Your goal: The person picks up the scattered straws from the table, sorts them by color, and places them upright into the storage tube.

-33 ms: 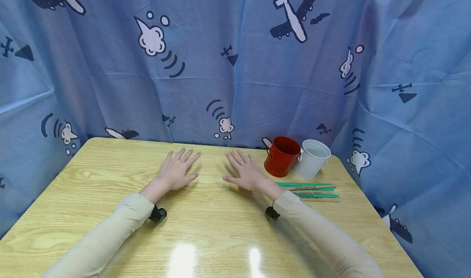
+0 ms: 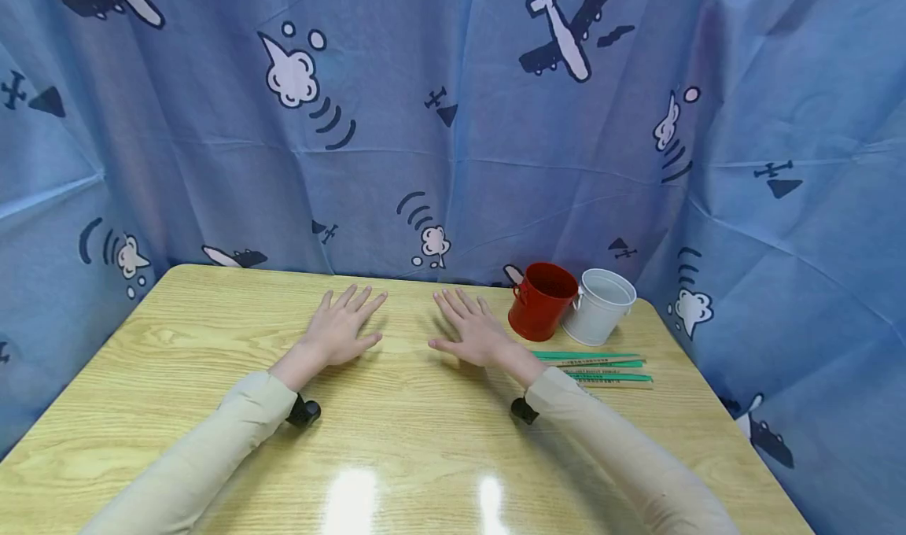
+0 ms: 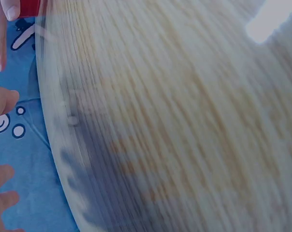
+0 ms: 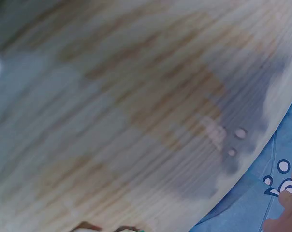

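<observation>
My left hand (image 2: 338, 337) is held over the wooden table (image 2: 396, 440), palm down, fingers straight and spread, holding nothing. Mirroring it, my right hand (image 2: 473, 333) has its fingers spread too and is likewise bare of any object. Nearest to the right hand are a red bucket (image 2: 535, 312) and a white bucket (image 2: 591, 320), both upright at the back right. In front of them lie several long thin green and tan sticks (image 2: 612, 378) with printed writing; the right forearm hides their left ends. The left wrist view catches fingers (image 3: 2, 176) at its left edge.
A blue curtain (image 2: 382, 165) printed with planes and clouds hangs behind the table and along both sides. Black wrist cameras sit under the left wrist (image 2: 303, 411) and right wrist (image 2: 524, 411). Light glares off the tabletop near the front.
</observation>
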A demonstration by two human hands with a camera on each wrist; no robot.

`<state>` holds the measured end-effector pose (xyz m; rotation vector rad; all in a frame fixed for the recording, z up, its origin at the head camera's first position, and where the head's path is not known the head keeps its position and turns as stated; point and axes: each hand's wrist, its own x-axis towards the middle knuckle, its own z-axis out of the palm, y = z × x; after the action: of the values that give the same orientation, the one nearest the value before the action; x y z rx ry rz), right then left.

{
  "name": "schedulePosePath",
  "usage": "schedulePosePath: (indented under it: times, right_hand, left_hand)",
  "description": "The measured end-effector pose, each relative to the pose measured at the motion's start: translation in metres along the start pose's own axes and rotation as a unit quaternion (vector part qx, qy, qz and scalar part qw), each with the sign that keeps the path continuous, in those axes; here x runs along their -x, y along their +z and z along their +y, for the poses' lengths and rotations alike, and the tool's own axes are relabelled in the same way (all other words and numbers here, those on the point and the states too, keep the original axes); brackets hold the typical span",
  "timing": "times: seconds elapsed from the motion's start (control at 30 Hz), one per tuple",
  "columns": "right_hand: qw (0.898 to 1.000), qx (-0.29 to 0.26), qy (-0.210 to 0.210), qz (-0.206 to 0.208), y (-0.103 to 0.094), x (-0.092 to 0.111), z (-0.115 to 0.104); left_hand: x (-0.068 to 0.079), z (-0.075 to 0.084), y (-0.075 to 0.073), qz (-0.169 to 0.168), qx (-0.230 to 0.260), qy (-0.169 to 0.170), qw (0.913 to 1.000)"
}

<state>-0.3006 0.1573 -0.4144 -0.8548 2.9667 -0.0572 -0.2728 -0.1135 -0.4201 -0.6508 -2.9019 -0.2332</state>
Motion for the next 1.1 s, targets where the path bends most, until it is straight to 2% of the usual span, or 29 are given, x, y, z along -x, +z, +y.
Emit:
schedulePosePath:
  times: [0.23, 0.43, 0.53, 0.77, 1.0, 1.1]
  right_hand:
    - [1.0, -0.003, 0.008, 0.009, -0.008, 0.0, 0.001]
    - [1.0, 0.003, 0.001, 0.015, -0.014, 0.005, 0.001]
    - [0.999, -0.001, -0.003, 0.033, -0.017, 0.009, 0.003]
    - [0.995, -0.038, -0.006, 0.093, -0.027, 0.017, 0.011]
    - [0.991, -0.025, 0.002, 0.13, -0.033, 0.024, 0.02]
    - [0.987, -0.024, 0.001, 0.16, -0.035, 0.027, 0.024]
  left_hand:
    - [-0.003, 0.002, -0.006, 0.003, -0.003, -0.003, 1.0]
    - [-0.006, 0.006, -0.01, -0.01, 0.022, -0.019, 0.9995]
    - [-0.007, 0.009, -0.011, -0.011, 0.048, -0.025, 0.9985]
    - [-0.016, 0.017, -0.009, 0.009, 0.101, -0.032, 0.9944]
    - [-0.021, 0.034, -0.01, 0.012, 0.161, -0.06, 0.985]
    - [-0.024, 0.04, -0.01, 0.012, 0.184, -0.067, 0.9806]
